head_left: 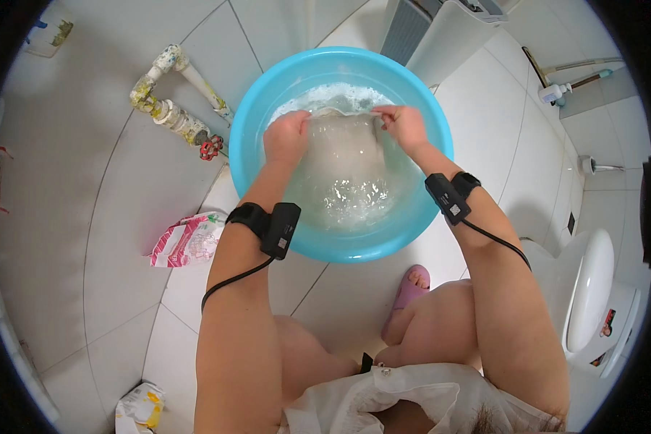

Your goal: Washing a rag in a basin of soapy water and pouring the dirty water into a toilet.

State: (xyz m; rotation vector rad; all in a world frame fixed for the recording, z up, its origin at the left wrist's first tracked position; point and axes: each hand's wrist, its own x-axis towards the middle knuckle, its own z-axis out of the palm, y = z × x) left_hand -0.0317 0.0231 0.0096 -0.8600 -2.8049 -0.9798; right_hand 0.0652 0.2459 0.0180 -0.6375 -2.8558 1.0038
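A light blue plastic basin [342, 255] in front of me holds cloudy water [314, 206] with white suds [352, 93] along its far side. In the water lies a pale, whitish piece of cloth [344, 144], mostly submerged, its far edge raised at the surface. My left hand [286, 138] grips that edge at its left end, fingers curled. At the right end my right hand [404, 126] pinches the same edge between thumb and fingers. The edge is stretched between both hands. The cloth's near part is blurred by ripples and glare.
A pipe with a red valve handle [211, 147] runs left of the basin. A pink and white plastic bag [189, 240] lies below it. Behind the basin stands a white bin-like container [450, 43]. A toilet [591, 293] is at right, another bag [140, 407] at lower left.
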